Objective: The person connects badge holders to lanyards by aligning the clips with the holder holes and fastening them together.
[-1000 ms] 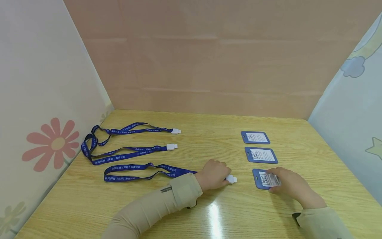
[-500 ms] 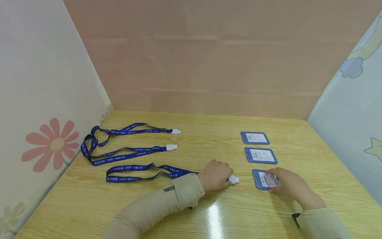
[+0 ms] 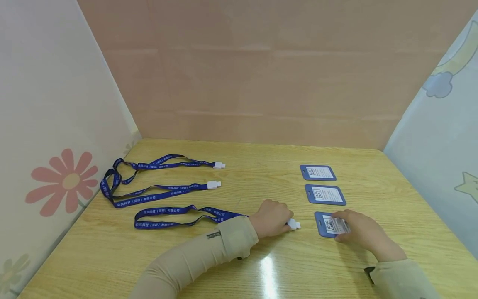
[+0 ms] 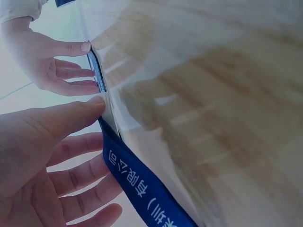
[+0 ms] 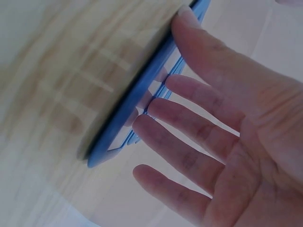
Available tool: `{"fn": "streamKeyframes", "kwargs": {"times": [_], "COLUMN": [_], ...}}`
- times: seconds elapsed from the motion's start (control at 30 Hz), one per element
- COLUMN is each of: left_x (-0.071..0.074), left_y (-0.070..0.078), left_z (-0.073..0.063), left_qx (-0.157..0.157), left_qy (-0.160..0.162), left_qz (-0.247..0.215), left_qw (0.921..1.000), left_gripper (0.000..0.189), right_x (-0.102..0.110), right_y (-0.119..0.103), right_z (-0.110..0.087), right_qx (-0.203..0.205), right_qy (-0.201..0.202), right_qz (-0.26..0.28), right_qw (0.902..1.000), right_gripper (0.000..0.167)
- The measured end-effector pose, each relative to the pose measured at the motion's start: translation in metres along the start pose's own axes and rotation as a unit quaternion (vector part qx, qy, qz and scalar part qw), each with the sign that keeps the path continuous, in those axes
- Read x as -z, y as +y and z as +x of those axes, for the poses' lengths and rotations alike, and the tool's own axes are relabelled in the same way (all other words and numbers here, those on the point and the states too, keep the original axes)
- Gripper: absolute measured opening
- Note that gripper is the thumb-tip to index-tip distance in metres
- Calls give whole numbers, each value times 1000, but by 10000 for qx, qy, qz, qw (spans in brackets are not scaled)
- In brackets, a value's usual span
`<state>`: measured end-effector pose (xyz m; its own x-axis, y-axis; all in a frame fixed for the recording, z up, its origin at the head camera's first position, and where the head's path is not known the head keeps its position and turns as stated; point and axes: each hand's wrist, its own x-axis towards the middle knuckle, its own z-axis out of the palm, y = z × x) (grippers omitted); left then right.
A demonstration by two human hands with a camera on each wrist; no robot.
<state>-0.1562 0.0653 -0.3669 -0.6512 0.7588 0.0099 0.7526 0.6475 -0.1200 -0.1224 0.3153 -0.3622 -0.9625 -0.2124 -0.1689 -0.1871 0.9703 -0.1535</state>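
In the head view my left hand (image 3: 270,219) pinches the front blue lanyard (image 3: 157,211) at its white plastic buckle (image 3: 293,224), whose tip points right. The left wrist view has the thumb on top of that buckle (image 4: 108,109), with the printed strap (image 4: 142,182) trailing away. My right hand (image 3: 367,232) holds the front blue badge holder (image 3: 324,228) by its long edges, flat on the table. In the right wrist view the thumb is at one edge of the holder (image 5: 142,90). A short gap separates buckle and holder; my fingers cover the holder's right end.
Two more blue lanyards, a back one (image 3: 164,163) and a middle one (image 3: 157,197), lie on the left of the wooden table (image 3: 261,261). Two further badge holders, a far one (image 3: 318,172) and a nearer one (image 3: 325,194), lie on the right. Walls enclose the back and sides.
My left hand has slid slightly right, drawing the front lanyard along and bringing its buckle closer to the held badge holder. The right hand has stayed nearly still.
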Motion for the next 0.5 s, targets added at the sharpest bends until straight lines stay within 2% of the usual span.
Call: {"fn": "streamKeyframes", "kwargs": {"times": [0.5], "left_x": [-2], "left_y": [2], "left_z": [4], "left_qx": [69], "left_qy": [-84], "left_qz": [-103], "left_qw": [9999], "left_gripper": [22], "right_x": [1], "right_y": [-2], "right_z": [0], "right_qx": [-50], "right_qy": [-11], "right_qz": [14], "right_qw": [10000], "right_gripper": [64]}}
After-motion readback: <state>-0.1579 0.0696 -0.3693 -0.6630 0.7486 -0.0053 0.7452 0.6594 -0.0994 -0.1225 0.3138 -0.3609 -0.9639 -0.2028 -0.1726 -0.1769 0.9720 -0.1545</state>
